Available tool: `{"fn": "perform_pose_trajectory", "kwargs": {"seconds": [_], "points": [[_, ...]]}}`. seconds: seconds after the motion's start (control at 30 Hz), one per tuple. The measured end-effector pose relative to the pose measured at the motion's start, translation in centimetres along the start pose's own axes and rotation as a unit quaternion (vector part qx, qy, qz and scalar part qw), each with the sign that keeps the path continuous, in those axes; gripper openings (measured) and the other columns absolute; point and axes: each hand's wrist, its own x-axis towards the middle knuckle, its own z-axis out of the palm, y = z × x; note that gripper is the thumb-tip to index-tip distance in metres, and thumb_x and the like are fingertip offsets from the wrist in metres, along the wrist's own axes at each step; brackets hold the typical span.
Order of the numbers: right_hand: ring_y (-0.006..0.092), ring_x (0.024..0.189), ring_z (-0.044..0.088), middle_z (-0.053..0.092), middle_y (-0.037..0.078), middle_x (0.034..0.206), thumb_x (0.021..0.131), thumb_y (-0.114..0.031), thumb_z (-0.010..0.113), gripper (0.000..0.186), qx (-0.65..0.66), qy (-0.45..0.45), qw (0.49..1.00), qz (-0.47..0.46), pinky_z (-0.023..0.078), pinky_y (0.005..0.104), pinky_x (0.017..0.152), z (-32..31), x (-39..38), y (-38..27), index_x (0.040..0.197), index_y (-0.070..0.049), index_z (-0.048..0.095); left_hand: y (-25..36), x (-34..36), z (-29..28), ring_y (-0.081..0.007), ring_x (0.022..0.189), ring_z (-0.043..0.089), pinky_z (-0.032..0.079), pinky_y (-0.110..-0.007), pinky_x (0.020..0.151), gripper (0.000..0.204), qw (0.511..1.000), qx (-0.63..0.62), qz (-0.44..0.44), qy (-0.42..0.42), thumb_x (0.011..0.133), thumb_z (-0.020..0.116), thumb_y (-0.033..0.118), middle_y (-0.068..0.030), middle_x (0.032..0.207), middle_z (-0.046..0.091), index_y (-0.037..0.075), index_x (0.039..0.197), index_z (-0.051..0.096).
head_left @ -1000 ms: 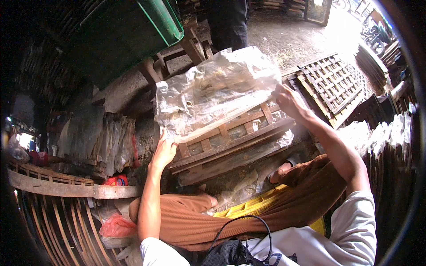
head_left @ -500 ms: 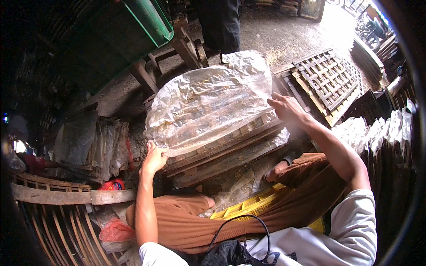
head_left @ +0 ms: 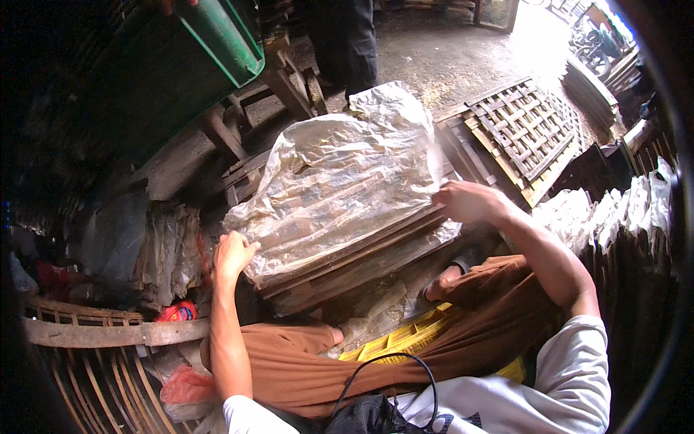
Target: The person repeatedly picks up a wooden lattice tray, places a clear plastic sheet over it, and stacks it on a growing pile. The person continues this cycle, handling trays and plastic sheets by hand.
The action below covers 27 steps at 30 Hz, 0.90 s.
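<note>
Dusty floor point(head_left: 419, 50) behind, the left hand point(head_left: 231, 254) and right hand point(head_left: 463, 202) (fingers point(head_left: 244, 244) nearly closed) pinch the plastic sheet point(head_left: 347, 188).

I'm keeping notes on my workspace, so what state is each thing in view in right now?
Wooden frame: lying, mostly covered
Plastic sheet: wrinkled, spread over the frame
Left hand: closed on the sheet's near left corner
Right hand: closed at its near right edge
Lattice panel: lying, uncovered
Yellow crate: partly hidden
Red plastic bag: crumpled
White sheeting: crumpled
</note>
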Motion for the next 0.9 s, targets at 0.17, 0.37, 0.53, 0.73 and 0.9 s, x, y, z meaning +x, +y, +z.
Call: {"fn": "perform_pose_trajectory", "kwargs": {"seconds": [0.17,0.37,0.53,0.73,0.9], "points": [[0.0313,0.116,0.045,0.047,0.017,0.127,0.078,-0.006,0.055,0.034,-0.043,0.154,0.981,-0.106,0.042,0.0445,0.093,-0.7,3.5,-2.6,0.111,-0.011,0.060,3.4,3.8,1.8,-0.0327,0.115,0.049,0.042,-0.038,0.093,0.049,0.970,-0.105,0.220,0.001,0.062,0.075,0.010,-0.0202,0.125,0.049,0.007,0.109,0.061],[0.0396,0.131,0.027,0.037,0.021,0.133,0.077,-0.013,0.058,0.014,-0.125,0.180,0.971,0.100,0.036,0.0574,0.093,0.0,2.7,2.6,0.087,-0.012,0.068,3.5,6.5,1.9,-0.0433,0.137,0.000,0.022,-0.051,0.109,0.131,0.995,0.016,0.102,0.016,0.044,0.089,0.027,-0.0229,0.149,-0.008,0.035,0.144,0.005],[0.0359,0.077,0.064,0.064,0.020,0.085,0.073,-0.007,0.057,0.020,0.030,0.173,0.977,0.120,0.052,0.0421,0.069,0.9,0.2,4.7,0.091,-0.003,0.065,2.0,8.7,2.7,-0.0473,0.134,-0.010,0.015,-0.069,0.101,0.149,0.996,-0.016,0.049,-0.073,0.035,0.092,0.035,-0.0204,0.147,-0.021,0.041,0.141,-0.012],[0.0204,0.086,0.066,0.064,0.012,0.100,0.079,-0.019,0.063,0.053,0.500,-0.049,0.843,0.192,0.058,0.0374,0.068,0.3,-4.9,10.0,0.127,-0.002,0.048,1.0,9.6,3.7,-0.0482,0.133,-0.012,0.018,-0.058,0.107,0.153,0.993,-0.010,0.039,-0.114,0.032,0.092,0.036,-0.0232,0.146,-0.022,0.037,0.141,-0.014],[0.0276,0.087,0.063,0.058,0.018,0.106,0.069,-0.017,0.063,0.040,0.242,-0.034,0.906,0.346,0.054,0.0367,0.064,3.3,-6.8,16.8,0.109,-0.008,0.060,0.0,9.3,3.5,-0.0483,0.134,-0.012,0.015,-0.058,0.108,0.155,0.993,-0.021,0.003,-0.120,0.032,0.092,0.039,-0.0284,0.145,-0.019,0.036,0.140,-0.018]]}}
